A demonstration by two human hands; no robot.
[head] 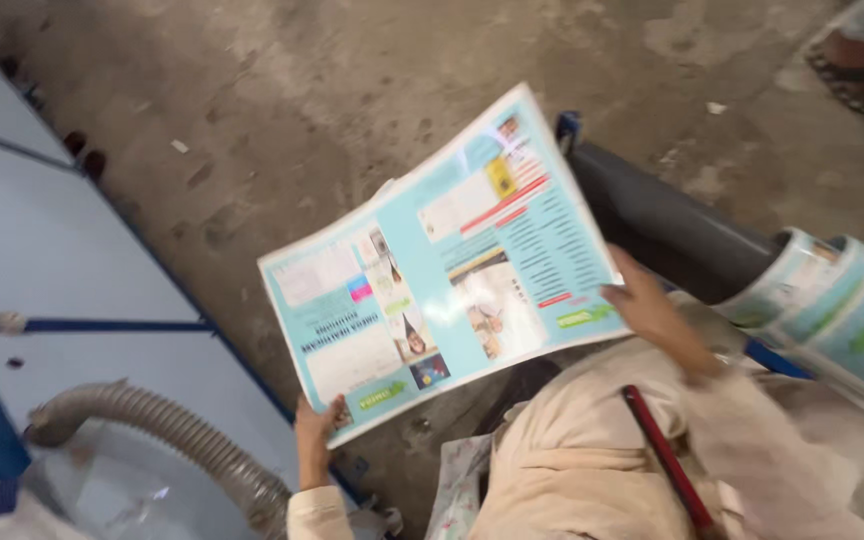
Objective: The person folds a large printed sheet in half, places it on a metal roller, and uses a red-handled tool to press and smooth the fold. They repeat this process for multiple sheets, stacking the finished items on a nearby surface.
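Above the stained concrete floor (332,90), I hold a glossy turquoise printed sheet (442,265), my left hand (314,435) pinching its near corner, my right hand (652,310) gripping the far edge; keeping it taut should prevent creases.

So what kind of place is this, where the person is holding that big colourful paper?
Probably a print shop or printing workshop. Both hands hold a large glossy printed sheet, more printed sheets curl over a dark roller at the right, and a blue-and-white machine with a ribbed hose stands on a rough concrete floor.
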